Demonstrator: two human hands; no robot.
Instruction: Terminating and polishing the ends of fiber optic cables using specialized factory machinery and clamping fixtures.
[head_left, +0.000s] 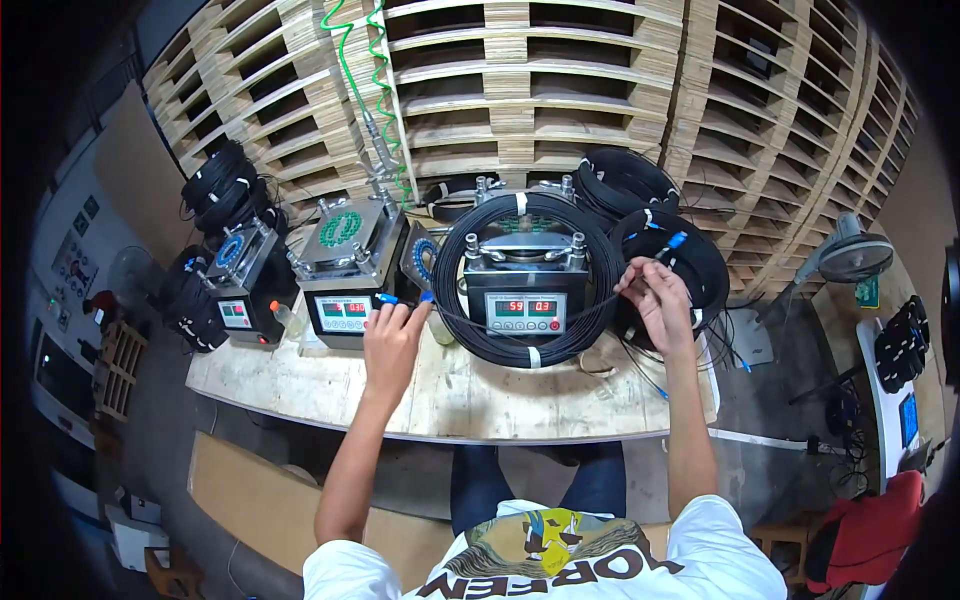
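A large coil of black cable with white ties rings the middle polishing-type machine, which has a red and green digital display. My left hand, fingers pinched, is at the coil's left side; blue connectors show at its fingertips. Opposite it, my right hand pinches a length of black cable beside the coil's right edge. A blue connector sticks up just above that hand. Whether it belongs to the same cable I cannot tell.
Two similar machines, one middle-left and one far left, share the wooden table. More black coils are stacked behind on the right. Green air hoses hang before wooden pallets. A fan stands right.
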